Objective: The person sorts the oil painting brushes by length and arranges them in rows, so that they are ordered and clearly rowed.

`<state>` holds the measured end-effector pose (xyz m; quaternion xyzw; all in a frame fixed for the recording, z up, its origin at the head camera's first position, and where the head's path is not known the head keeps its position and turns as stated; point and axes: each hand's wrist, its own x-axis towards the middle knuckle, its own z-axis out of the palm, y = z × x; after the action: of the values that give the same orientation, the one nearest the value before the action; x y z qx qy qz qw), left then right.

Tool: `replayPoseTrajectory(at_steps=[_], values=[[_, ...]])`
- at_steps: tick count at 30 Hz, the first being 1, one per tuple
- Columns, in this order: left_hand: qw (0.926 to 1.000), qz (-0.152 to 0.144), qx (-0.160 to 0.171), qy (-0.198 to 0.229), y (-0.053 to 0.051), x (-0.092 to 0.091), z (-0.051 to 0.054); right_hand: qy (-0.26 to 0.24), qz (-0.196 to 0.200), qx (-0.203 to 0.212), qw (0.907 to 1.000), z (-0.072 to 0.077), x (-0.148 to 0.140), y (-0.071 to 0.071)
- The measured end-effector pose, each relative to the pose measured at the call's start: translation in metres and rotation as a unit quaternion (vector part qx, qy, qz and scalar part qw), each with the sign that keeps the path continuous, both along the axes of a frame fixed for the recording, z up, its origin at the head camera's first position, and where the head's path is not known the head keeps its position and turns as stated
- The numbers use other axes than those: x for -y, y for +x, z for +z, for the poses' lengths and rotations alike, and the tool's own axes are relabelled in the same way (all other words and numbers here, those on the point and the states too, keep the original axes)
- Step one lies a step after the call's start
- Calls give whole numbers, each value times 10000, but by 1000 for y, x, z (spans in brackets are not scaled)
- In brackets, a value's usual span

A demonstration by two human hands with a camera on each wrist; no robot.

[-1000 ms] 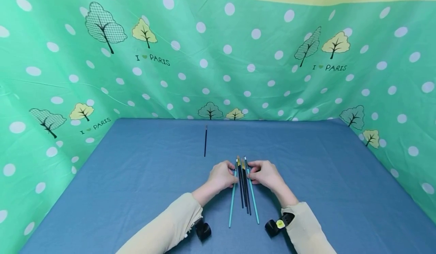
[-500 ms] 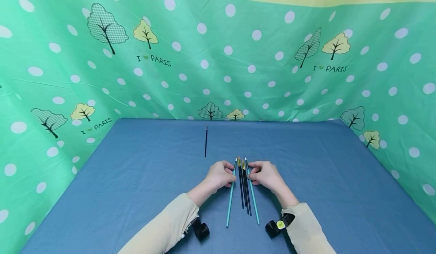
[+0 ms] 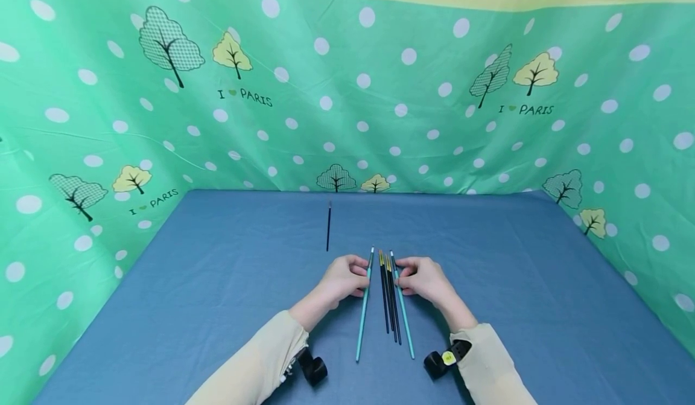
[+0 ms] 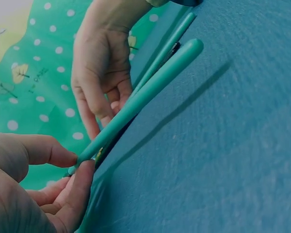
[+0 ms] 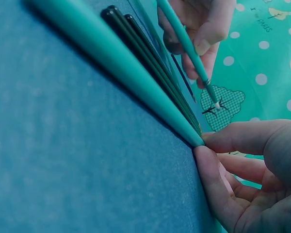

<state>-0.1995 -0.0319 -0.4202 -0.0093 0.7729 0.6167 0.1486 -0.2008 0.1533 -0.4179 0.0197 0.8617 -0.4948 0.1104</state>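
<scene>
My left hand [image 3: 343,279] pinches a teal brush [image 3: 362,317] between thumb and fingers; in the left wrist view this teal brush [image 4: 150,92] is tilted above the cloth, its shadow below. Several black brushes [image 3: 388,299] lie side by side to its right, a gap between. On their other side, my right hand [image 3: 426,279] has thumb and fingertips on a second teal brush [image 3: 403,308]. The right wrist view shows that teal brush [image 5: 121,68] pinched near its ferrule by the right hand [image 5: 252,170], close beside the black brushes [image 5: 145,58].
A single black brush [image 3: 328,227] lies apart, farther back on the blue cloth [image 3: 244,242]. Behind and at both sides hangs a green dotted curtain [image 3: 347,91]. Black wrist devices [image 3: 314,369] sit at both sleeves.
My left hand has moved left with its teal brush, widening the gap to the black brushes. The right hand and its teal brush have stayed nearly in place.
</scene>
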Motion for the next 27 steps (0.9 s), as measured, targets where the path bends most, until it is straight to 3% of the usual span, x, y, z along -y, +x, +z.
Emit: replayPoseTrajectory(at_steps=[12,27], values=[[9995,-82,-88,301,3,19,1,-17,132,-69,9999,1,-1,2],[9996,129,-65,246,19,51,6,-2,113,-75,9999,4,-1,3]])
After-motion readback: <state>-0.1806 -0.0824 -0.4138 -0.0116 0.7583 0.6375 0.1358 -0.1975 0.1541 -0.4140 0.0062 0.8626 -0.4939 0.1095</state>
